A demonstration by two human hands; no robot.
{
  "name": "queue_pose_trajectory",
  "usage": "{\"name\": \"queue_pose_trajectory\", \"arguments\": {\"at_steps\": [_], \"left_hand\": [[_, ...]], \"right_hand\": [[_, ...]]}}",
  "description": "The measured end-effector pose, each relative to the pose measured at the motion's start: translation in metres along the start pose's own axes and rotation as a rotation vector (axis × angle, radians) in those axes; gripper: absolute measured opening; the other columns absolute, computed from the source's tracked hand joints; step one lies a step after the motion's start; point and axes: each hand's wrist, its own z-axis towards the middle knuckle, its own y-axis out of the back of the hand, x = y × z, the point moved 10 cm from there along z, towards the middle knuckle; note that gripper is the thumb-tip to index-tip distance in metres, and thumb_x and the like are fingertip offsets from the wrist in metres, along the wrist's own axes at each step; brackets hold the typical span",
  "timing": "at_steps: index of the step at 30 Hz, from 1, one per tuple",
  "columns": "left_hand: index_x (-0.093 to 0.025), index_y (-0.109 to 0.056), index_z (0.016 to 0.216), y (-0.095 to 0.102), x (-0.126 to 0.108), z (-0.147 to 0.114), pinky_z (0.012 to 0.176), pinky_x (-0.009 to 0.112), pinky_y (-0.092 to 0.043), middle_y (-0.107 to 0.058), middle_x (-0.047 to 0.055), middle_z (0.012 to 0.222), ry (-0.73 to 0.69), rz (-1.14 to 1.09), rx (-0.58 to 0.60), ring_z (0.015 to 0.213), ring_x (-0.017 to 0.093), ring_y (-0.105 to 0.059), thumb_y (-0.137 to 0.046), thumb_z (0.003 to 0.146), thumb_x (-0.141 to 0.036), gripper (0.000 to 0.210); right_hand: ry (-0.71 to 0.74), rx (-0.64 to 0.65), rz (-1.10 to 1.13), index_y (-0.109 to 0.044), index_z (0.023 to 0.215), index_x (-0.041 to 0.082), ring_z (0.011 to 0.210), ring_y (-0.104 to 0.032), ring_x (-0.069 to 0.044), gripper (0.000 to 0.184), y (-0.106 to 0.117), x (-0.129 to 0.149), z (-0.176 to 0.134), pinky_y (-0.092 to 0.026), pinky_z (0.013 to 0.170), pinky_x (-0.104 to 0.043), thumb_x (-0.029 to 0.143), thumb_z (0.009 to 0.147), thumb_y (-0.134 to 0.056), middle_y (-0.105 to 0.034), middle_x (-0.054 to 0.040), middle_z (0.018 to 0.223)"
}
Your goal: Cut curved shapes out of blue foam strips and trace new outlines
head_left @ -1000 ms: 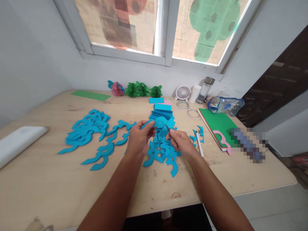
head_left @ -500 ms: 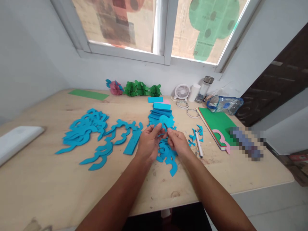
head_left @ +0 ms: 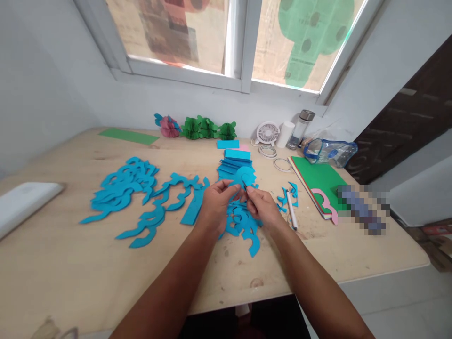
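Note:
Between the fingers and thumb of my left hand (head_left: 216, 203) is a piece of blue paper (head_left: 244, 174) with a rounded edge. My right hand (head_left: 264, 205) is closed round small scissors (head_left: 245, 186); only their dark, thin blades show, at the paper's edge, and the handles are hidden by my fingers. Below and between my hands lie curled blue paper offcuts (head_left: 243, 221). Behind the held piece is a stack of folded blue paper (head_left: 226, 167). A blue strip (head_left: 191, 212) lies beside my left hand, partly covered by it.
Wavy blue cut-outs (head_left: 123, 186) are heaped at the left. To the right are a white marker (head_left: 292, 212), blue scraps (head_left: 282, 200) and green paper sheets (head_left: 319, 176) with a pink cut-out (head_left: 323, 202). A fan (head_left: 267, 134), bottle (head_left: 300, 129) and paper flowers (head_left: 205, 128) stand along the wall.
The blue paper has turned and its rounded part shows higher and larger above my fingers. My left hand has shifted slightly left, and my right hand has moved a little right.

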Motion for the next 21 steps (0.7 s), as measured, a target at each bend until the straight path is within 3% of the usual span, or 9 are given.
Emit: {"name": "queue_pose_trajectory", "arguments": {"at_steps": [5,21], "left_hand": [[-0.015,-0.063,0.062,0.002,-0.0008,0.0018,0.063,0.028,-0.046,-0.063,0.0,0.059,-0.021,0.093,0.017,0.058,0.013,-0.057,-0.073,0.06,-0.025,0.015],[-0.015,-0.059,0.061,0.0,0.0,0.0025,0.059,0.026,-0.045,-0.059,-0.003,0.056,0.005,0.058,0.052,0.054,0.011,-0.054,-0.072,0.059,-0.022,0.015]], "right_hand": [[-0.022,0.03,0.019,-0.049,0.061,0.019,0.032,-0.021,-0.005,0.052,-0.0011,-0.0027,-0.0001,-0.012,0.035,-0.022,0.07,0.071,-0.055,-0.035,0.0091,0.036],[-0.041,0.053,0.014,-0.046,0.059,0.019,0.033,-0.021,-0.005,0.051,-0.0014,-0.0057,-0.0009,-0.012,0.035,-0.022,0.068,0.075,-0.054,-0.035,0.0088,0.036]]}}
